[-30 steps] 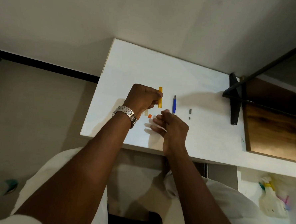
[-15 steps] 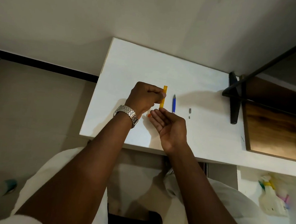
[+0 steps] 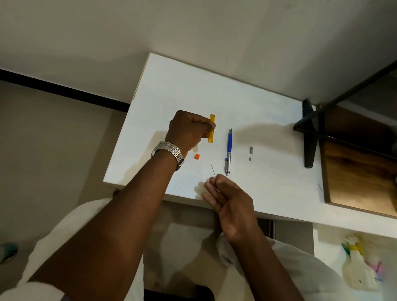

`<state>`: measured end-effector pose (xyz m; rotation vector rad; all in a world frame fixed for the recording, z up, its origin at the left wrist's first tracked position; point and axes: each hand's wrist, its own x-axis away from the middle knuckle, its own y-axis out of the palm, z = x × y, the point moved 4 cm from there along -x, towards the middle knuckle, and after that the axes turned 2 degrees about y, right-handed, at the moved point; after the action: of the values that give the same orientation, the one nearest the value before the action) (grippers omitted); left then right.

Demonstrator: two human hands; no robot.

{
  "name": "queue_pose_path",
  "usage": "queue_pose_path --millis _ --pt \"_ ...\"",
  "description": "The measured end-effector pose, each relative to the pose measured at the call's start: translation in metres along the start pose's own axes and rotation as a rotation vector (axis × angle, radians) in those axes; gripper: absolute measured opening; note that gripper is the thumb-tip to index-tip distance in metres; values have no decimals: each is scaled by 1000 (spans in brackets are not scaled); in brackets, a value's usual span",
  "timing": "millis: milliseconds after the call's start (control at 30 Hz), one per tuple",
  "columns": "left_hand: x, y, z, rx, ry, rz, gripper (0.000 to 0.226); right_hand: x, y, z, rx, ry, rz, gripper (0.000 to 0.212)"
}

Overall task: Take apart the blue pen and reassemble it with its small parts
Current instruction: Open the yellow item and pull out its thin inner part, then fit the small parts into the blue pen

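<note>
The blue pen (image 3: 229, 150) lies whole on the white table (image 3: 196, 92), tip pointing away from me. My left hand (image 3: 188, 131), with a metal watch at the wrist, is closed around a yellow-orange tube (image 3: 211, 128) held upright just left of the pen. My right hand (image 3: 229, 198) hovers near the table's front edge and pinches a thin dark lead (image 3: 214, 172) between thumb and fingers. A small orange cap (image 3: 197, 156) rests below my left hand. Two small dark parts (image 3: 250, 150) (image 3: 250, 159) lie to the right of the pen.
A black stand leg (image 3: 309, 138) crosses the table's right side beside a wooden shelf (image 3: 358, 174). Another thin lead (image 3: 320, 187) lies near the shelf edge. A spray bottle (image 3: 358, 264) sits on the floor at lower right.
My right hand has drawn back toward the front edge, now pinching a thin lead, uncovering the pen's lower half. My left hand still holds the yellow-orange tube.
</note>
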<state>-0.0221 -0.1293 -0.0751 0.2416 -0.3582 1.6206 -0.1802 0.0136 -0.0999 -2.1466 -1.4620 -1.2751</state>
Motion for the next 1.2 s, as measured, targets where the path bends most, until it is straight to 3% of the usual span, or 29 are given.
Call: queue_pose_path --millis 267,467,767,933,1133,1200 --pt "-4 -5 -10 -291 45 3 16 36 -29 -32 4 -75 4 24" --pt "-12 -11 -7 -441 49 7 16 41 -27 -42 -61 -99 -60 44" --pt "-14 -12 1 -607 67 19 17 34 -26 -54 -109 -127 -105 38" --pt "-8 -3 18 -652 172 70 18 33 -31 -64 -166 -164 -98 36" --pt "15 63 4 -910 269 -99 40 34 -48 -86 37 -377 16 40" --pt "14 78 -4 -942 266 -141 47 34 -52 -90 61 -416 39 31"
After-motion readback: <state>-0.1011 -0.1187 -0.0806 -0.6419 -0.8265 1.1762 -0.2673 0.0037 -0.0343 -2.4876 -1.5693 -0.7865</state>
